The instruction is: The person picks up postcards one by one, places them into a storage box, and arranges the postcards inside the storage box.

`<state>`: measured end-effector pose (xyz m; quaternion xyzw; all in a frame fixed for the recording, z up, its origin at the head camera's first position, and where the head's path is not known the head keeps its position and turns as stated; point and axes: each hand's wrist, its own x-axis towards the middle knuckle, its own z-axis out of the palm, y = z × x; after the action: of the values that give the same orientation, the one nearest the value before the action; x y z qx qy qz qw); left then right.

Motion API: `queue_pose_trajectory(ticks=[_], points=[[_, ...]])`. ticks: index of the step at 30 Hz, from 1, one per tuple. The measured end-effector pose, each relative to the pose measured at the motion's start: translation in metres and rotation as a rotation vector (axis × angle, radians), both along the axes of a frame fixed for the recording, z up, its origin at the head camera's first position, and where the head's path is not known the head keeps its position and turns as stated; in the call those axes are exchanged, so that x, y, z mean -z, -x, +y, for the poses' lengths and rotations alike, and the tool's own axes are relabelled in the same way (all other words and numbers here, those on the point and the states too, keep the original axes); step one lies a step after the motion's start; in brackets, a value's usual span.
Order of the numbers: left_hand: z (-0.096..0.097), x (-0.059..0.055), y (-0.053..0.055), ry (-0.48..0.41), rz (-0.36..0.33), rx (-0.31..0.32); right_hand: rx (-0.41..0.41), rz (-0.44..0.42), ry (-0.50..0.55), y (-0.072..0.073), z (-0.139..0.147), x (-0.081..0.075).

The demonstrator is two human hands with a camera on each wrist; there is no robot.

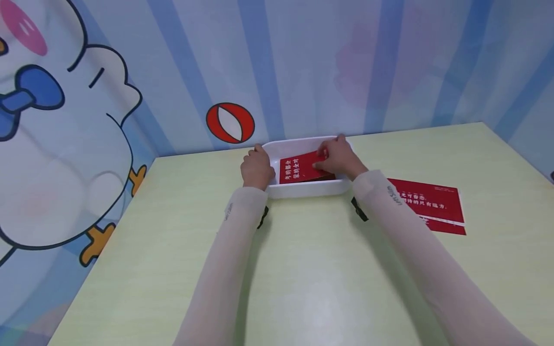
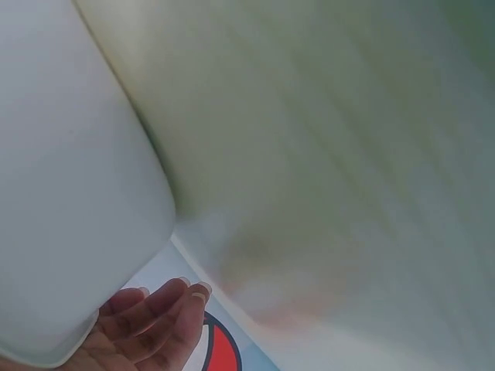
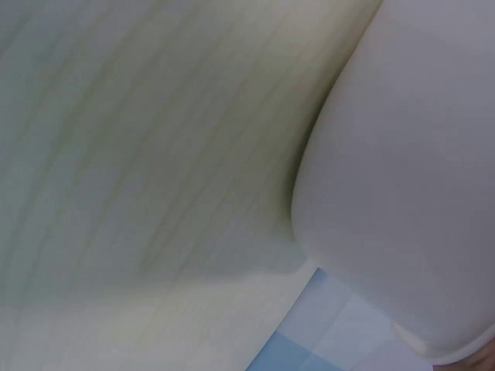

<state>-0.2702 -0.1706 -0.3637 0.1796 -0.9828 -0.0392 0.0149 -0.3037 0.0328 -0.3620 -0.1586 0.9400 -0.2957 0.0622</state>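
A white plastic tray (image 1: pixel 303 191) stands at the far edge of the table, close to the wall. My left hand (image 1: pixel 257 168) grips its left rim, thumb on the inner side; in the left wrist view, the fingers (image 2: pixel 158 321) curl around the outside. Inside the tray lies a red card (image 1: pixel 298 167) with white Chinese writing, slightly tilted over a darker red surface. Reaching over the tray's right end, my right hand (image 1: pixel 341 157) pinches the card's right part between thumb and fingers. The right wrist view shows mostly the tray's outer wall (image 3: pixel 402 170).
Right of the tray, red cards (image 1: pixel 437 199) with white print lie overlapped on the pale table (image 1: pixel 311 269), partly behind my right sleeve (image 1: pixel 407 230). A wall (image 1: pixel 311 72) with blue stripes and cartoon figures rises directly behind the table.
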Motion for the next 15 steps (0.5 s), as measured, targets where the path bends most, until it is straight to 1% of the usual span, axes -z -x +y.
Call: queue_pose_trajectory(ticks=[9,15], points=[[0.0013,0.0010,-0.0004,0.017,0.001,0.012,-0.026,0.075,-0.134,-0.0013,-0.0019,0.0052],[0.0017,-0.0002,-0.0004,0.014,0.011,0.013,-0.032,0.071,-0.152,-0.0052,-0.0027,0.0033]])
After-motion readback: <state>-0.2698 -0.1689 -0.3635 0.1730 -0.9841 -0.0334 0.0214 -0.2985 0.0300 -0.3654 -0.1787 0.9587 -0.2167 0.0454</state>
